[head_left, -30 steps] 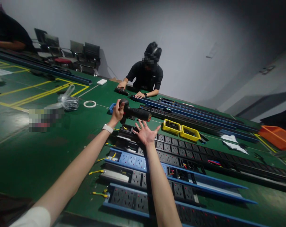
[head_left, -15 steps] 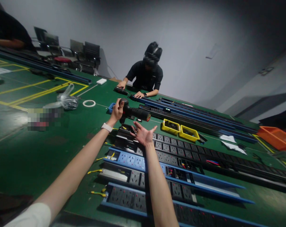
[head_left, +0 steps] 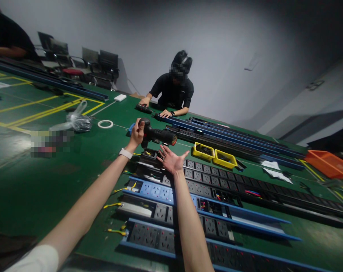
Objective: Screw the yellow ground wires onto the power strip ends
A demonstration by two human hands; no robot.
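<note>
My left hand [head_left: 137, 133] is closed round the head end of a black electric screwdriver [head_left: 157, 135] held level above the green table [head_left: 46, 177]. The tool's handle points right and ends in a red tip. My right hand [head_left: 171, 159] hovers palm up just below the handle, fingers spread, holding nothing. Under both hands lie long black and blue power strips [head_left: 194, 189] with rows of sockets, some with loose yellow wires at their left ends.
Across the table a person in black [head_left: 173, 90] rests both hands on long blue rails [head_left: 230, 136]. Two yellow bins [head_left: 213, 155], an orange bin [head_left: 327, 162], a white tape ring [head_left: 105, 124], a plastic bag [head_left: 75, 121] and a white box [head_left: 120, 98] sit around. Chairs stand at the back left.
The screwdriver and my left hand have shifted slightly left and down. My right hand has dropped a little away from the handle, still spread.
</note>
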